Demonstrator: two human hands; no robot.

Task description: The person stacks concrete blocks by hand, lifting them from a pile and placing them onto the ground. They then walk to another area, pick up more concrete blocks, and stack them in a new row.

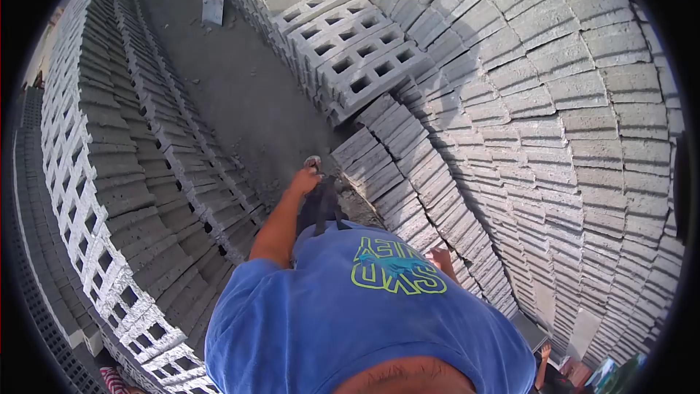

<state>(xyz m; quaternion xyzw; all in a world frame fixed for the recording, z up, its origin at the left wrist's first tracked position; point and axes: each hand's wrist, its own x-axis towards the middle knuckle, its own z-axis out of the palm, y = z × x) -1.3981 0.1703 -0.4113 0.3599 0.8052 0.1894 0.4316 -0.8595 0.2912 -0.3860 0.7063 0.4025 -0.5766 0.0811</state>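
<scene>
My left hand (pixel 308 179) hangs low in front of me over the grey ground, its fingers curled. A small pale grey shape shows at its fingertips; whether it is held or lies behind the hand cannot be made out. My right hand (pixel 440 257) shows only in part past my blue shirt (pixel 343 299). It is beside a low row of grey concrete blocks (pixel 390 168), and its fingers are too hidden to read.
A stack of hollow concrete blocks (pixel 364 51) stands ahead. High block walls rise on the right (pixel 554 102) and the left (pixel 124 197), with a dusty path (pixel 233 87) between. A pale piece (pixel 212 10) lies on the path. Another person's hand (pixel 545 354) shows at lower right.
</scene>
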